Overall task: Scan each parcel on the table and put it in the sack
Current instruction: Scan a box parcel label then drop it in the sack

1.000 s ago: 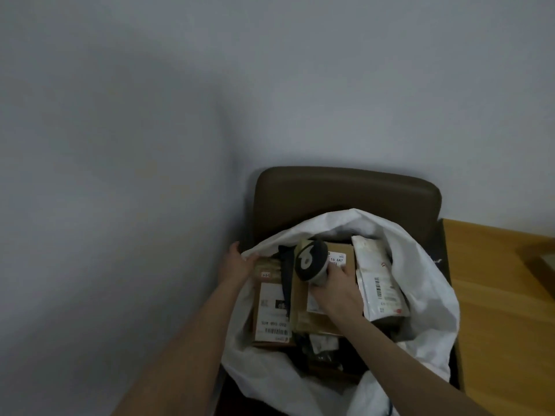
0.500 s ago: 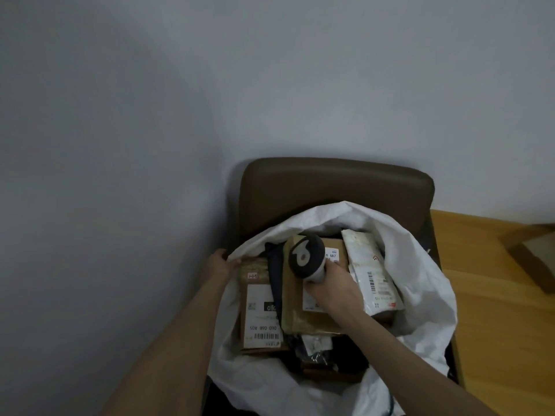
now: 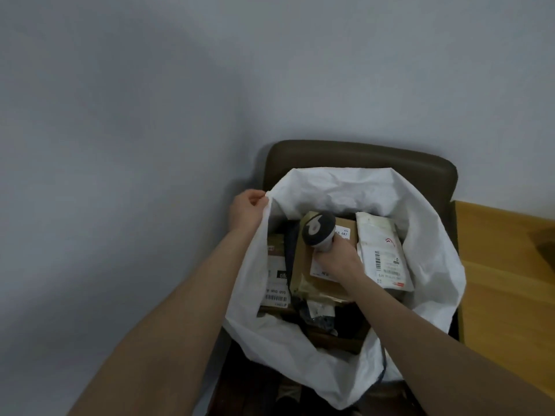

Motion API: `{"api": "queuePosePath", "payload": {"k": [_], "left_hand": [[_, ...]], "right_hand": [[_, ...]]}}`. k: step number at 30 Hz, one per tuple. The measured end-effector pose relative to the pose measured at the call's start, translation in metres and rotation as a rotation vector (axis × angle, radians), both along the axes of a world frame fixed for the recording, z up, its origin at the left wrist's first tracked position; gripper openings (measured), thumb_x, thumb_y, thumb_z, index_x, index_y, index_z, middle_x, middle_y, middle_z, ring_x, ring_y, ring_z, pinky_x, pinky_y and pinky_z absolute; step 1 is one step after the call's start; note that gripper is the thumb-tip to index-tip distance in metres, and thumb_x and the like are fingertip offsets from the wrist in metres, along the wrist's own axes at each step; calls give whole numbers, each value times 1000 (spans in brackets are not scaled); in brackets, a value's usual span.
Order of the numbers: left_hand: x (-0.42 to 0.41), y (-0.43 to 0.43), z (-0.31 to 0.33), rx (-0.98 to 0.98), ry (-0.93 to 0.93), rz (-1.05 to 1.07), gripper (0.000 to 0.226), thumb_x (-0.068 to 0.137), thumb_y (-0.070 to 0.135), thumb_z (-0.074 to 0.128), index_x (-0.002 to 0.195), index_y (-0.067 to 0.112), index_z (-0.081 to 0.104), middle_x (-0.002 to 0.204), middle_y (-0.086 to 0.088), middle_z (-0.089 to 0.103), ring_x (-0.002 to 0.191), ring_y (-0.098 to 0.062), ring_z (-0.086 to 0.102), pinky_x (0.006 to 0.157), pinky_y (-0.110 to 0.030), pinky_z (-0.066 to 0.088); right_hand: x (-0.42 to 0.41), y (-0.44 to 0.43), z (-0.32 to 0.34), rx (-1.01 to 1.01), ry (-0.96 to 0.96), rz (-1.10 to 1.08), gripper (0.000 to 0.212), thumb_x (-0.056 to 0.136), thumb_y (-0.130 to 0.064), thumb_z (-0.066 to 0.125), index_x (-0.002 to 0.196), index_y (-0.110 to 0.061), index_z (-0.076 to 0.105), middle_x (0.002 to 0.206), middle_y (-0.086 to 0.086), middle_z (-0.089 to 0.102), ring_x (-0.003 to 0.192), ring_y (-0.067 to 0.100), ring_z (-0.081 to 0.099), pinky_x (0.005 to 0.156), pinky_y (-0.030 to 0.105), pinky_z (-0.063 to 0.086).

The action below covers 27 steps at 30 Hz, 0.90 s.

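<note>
Scanner [image 3: 318,231] upright in right hand [image 3: 336,261], head uppermost.

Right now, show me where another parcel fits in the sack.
Bare sack lining shows along the far wall, behind the brown box and white mailer, and right of the mailer. The middle is crowded: labelled box, right hand with scanner.

A dark brown padded chair [image 3: 360,154] stands just beyond the left hand [image 3: 247,211] and the right hand [image 3: 336,259], its rounded backrest rising past both. Behind it a plain pale grey wall [image 3: 150,115] fills everything above and to the left of the left hand (two faces seem to meet in a shadowed corner above that hand).
</note>
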<state>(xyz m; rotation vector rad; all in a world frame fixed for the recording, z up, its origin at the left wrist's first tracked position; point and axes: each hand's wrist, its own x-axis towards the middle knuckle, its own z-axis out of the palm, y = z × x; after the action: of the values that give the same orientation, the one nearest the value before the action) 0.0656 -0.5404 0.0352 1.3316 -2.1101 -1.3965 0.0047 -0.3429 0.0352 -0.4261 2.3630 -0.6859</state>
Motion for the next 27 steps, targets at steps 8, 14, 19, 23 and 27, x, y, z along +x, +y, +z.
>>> {"api": "queuePosePath", "payload": {"k": [8, 14, 19, 23, 27], "left_hand": [[136, 77, -40, 213, -342, 307, 91, 81, 51, 68, 147, 6, 25, 146, -18, 38, 130, -38, 41, 103, -48, 38], [127, 106, -32, 216, -196, 492, 56, 96, 33, 55, 135, -6, 44, 136, -24, 49, 121, -38, 50, 96, -39, 43], [89, 93, 27, -67, -51, 476, 38, 95, 29, 55, 108, -5, 64, 105, -22, 65, 97, -36, 61, 77, -35, 46], [118, 115, 14, 105, 35, 532, 41, 91, 21, 63, 120, -6, 58, 117, -22, 62, 105, -35, 60, 83, -35, 48], [125, 148, 13, 113, -95, 511, 70, 86, 28, 70, 142, 2, 36, 139, -21, 45, 124, -36, 47, 103, -46, 41]], "right_hand": [[21, 38, 20, -75, -12, 37, 9, 90, -21, 56, 98, -21, 52, 103, 5, 62, 88, 19, 55, 72, 32, 46], [31, 53, -5, -194, -62, 135, 62, 81, -26, 69, 138, -15, 46, 152, 7, 32, 138, 31, 33, 112, 50, 33], [22, 27, -4, -326, -224, 115, 69, 83, -11, 68, 145, -12, 38, 141, 9, 51, 124, 28, 52, 104, 40, 44], [8, 45, -10, -229, -248, 98, 47, 85, -9, 65, 130, -6, 52, 119, 11, 62, 103, 24, 59, 84, 34, 51], [7, 66, 10, -256, -273, 22, 10, 86, -12, 65, 90, -15, 57, 83, 1, 58, 75, 14, 56, 72, 32, 55]]}}
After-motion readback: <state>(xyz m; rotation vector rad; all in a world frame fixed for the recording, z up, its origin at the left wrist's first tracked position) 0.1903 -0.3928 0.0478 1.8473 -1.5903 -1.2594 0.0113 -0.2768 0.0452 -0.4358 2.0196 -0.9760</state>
